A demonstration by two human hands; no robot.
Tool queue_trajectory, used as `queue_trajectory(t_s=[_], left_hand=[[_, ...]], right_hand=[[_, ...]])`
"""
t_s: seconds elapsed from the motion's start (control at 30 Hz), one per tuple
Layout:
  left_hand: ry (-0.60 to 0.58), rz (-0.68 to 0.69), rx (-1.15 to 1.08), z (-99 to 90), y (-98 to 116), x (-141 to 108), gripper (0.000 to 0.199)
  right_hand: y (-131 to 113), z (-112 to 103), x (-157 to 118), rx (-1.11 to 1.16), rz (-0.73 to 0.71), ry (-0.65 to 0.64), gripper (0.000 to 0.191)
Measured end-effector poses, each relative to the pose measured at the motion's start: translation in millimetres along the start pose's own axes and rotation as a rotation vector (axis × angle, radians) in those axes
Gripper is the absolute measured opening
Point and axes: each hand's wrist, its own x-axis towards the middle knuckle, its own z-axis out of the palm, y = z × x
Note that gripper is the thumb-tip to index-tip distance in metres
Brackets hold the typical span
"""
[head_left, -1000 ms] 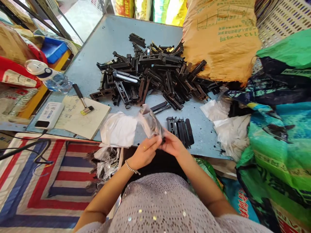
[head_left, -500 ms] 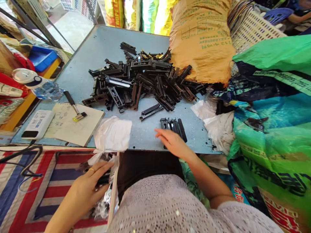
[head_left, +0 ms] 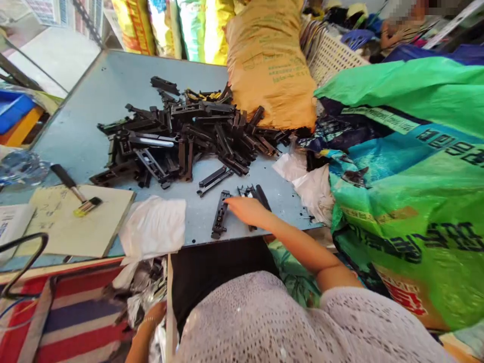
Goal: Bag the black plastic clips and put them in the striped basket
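Observation:
My right hand (head_left: 247,210) is at the table's front edge, with its fingertips closed on the upper end of a long black slotted part (head_left: 220,217). Beside and partly under that hand lie more black parts (head_left: 262,196), set side by side. A little farther away, two slim black parts (head_left: 214,180) rest together on the table. My left hand (head_left: 156,311) reaches down into an open drawer or box below the table edge, among crumpled clear plastic and dark items (head_left: 147,275). Its fingers are hidden there.
A large heap of black parts (head_left: 181,136) covers the table's middle, against an orange sack (head_left: 272,75). A white plastic bag (head_left: 155,224), a brush (head_left: 81,196) on a notepad (head_left: 113,222) and a bottle (head_left: 22,166) lie left. Green sacks (head_left: 397,201) crowd the right.
The view has swung to the right. My left hand has gone deeper into the drawer or box. A long black part now stands out left of the others, at my right fingertips.

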Motion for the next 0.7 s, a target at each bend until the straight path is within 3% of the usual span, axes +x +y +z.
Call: queue_trajectory(t_s=[0.07,0.13,0.23,0.27,0.33,0.4,0.47,0.53,0.6,0.7], left_hand=[[-0.011,-0.116,-0.028,-12.5,-11,41,0.022],[-0.004,-0.118,-0.127,-26.8,-19,63,0.029],[0.068,0.199,-0.414,-52.5,-5,56,0.045],[0.169,0.325,-0.483,-61.3,8,51,0.047],[0.547,0.442,-0.473,-77.0,40,50,0.045],[0.967,0.375,-0.316,-88.2,69,65,0.040],[1.134,0.256,-0.172,-94.9,84,89,0.034],[1.137,0.198,-0.152,-99.6,84,109,0.026],[1.122,0.190,-0.275,-104.4,74,118,0.016],[1.082,0.173,-0.584,-111.3,57,115,0.017]], right_hand=[[14,-6,5,-0.048,-0.041,0.076,0.048],[21,-6,14,-0.110,-0.202,0.117,0.059],[19,-1,32,-0.140,-0.455,0.033,0.054],[16,0,39,-0.128,-0.461,-0.012,0.047],[13,-2,51,-0.062,-0.357,-0.120,0.036],[13,-5,59,0.035,-0.211,-0.234,0.037],[16,-6,61,0.114,-0.131,-0.288,0.039],[22,-3,57,0.146,-0.112,-0.249,0.033],[26,2,49,0.193,-0.084,-0.172,0.025],[26,12,38,0.550,-0.018,-0.136,0.024]])
